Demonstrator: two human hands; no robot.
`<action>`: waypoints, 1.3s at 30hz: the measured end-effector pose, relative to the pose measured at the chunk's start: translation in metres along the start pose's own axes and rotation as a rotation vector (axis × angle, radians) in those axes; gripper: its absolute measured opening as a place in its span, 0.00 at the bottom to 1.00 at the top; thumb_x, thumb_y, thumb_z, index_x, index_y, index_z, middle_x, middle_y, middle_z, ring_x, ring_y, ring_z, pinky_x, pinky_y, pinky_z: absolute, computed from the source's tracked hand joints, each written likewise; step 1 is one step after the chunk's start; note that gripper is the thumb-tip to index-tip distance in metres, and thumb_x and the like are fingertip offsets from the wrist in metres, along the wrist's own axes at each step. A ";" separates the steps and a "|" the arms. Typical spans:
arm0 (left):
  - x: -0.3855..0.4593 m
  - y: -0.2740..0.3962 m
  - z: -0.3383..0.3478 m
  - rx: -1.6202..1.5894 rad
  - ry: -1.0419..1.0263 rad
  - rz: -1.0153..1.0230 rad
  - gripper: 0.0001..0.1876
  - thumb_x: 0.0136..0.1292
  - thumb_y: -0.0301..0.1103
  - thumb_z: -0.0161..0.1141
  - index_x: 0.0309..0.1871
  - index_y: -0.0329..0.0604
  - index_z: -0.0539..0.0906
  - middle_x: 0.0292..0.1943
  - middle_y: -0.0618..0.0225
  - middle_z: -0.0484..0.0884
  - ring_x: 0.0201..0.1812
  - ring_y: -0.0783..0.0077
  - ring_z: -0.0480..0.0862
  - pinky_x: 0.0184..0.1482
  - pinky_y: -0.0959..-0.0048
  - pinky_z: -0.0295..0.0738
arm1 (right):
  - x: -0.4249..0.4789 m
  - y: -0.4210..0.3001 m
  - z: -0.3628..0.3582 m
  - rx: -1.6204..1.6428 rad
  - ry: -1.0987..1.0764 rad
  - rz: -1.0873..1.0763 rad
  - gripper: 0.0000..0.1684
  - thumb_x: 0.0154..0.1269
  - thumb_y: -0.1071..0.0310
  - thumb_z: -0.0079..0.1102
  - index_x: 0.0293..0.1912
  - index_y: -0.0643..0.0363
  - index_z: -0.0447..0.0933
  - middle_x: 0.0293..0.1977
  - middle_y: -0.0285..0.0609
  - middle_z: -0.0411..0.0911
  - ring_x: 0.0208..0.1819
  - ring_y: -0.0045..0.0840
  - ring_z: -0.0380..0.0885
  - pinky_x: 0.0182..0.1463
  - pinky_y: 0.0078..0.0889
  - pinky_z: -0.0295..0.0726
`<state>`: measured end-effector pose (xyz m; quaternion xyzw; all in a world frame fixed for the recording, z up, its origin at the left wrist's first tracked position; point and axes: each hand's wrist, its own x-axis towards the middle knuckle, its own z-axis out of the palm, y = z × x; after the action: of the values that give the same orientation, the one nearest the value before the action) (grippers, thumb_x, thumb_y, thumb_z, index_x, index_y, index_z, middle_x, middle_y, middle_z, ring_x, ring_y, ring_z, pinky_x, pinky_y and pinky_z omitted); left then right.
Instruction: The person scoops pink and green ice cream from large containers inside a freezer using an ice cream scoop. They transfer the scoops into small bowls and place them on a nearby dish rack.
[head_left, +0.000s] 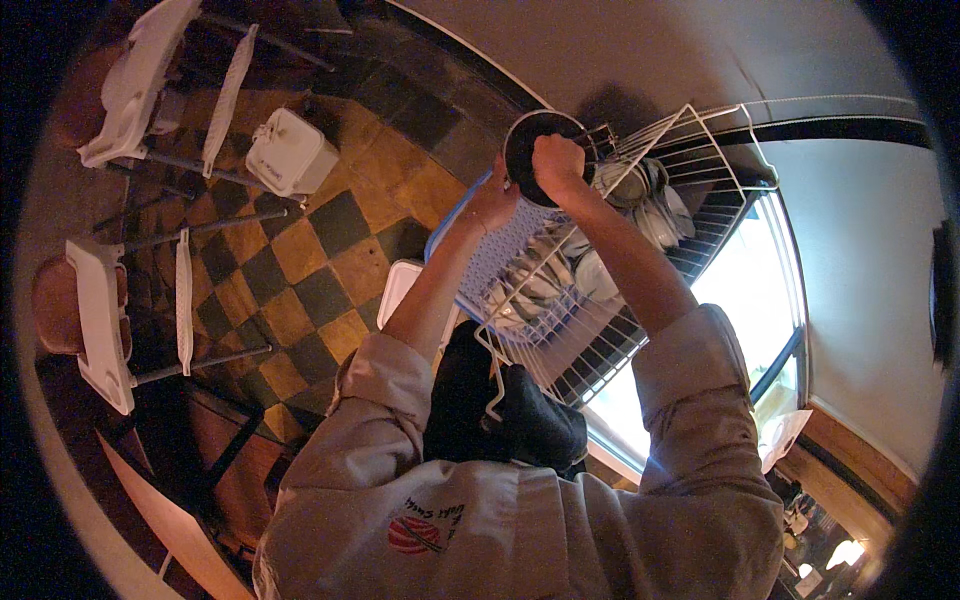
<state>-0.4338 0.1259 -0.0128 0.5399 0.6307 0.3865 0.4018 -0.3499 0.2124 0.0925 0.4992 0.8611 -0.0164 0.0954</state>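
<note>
A dark round pan or bowl with a pale rim (525, 166) is held over the far end of a blue plastic basket (480, 247). My left hand (495, 199) grips its near left edge. Inside it, or over its opening, is my right hand (559, 169), closed like a fist; whether it holds something small cannot be seen. Several dishes (596, 276) and what look like wrapped or shiny items stand in the basket and on a white wire rack (592, 367). More bowls (652, 217) lean at the rack's far side, right of my right forearm.
The rack stands above a brightly lit glass-fronted case (750, 262) at right. White chairs (101, 322) stand at left on a checkered tile floor (337, 277). A white lidded bucket (292, 154) and another white container (397, 289) are on the floor. A wall rises beyond the rack.
</note>
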 end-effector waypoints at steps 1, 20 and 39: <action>-0.001 0.002 0.000 -0.022 -0.019 -0.045 0.34 0.58 0.35 0.44 0.64 0.44 0.40 0.57 0.45 0.61 0.58 0.50 0.62 0.58 0.64 0.56 | -0.001 0.002 0.000 0.008 0.019 -0.003 0.07 0.50 0.70 0.49 0.26 0.60 0.76 0.27 0.48 0.77 0.32 0.37 0.78 0.33 0.35 0.77; 0.010 0.016 -0.007 -0.109 -0.175 -0.072 0.27 0.57 0.35 0.47 0.59 0.38 0.53 0.48 0.50 0.71 0.51 0.54 0.70 0.52 0.66 0.63 | 0.007 0.034 0.006 -0.118 -0.232 -0.210 0.06 0.55 0.70 0.50 0.28 0.59 0.75 0.22 0.42 0.72 0.23 0.26 0.70 0.23 0.28 0.70; 0.001 0.051 -0.030 -0.200 -0.219 -0.220 0.23 0.59 0.35 0.46 0.58 0.40 0.58 0.54 0.49 0.65 0.51 0.56 0.70 0.53 0.65 0.62 | -0.019 0.048 -0.039 -0.241 0.066 -0.343 0.11 0.47 0.71 0.51 0.34 0.54 0.77 0.36 0.43 0.75 0.34 0.33 0.77 0.34 0.33 0.77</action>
<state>-0.4424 0.1316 0.0454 0.4639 0.5967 0.3400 0.5596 -0.3051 0.2250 0.1371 0.3306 0.9318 0.0869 0.1219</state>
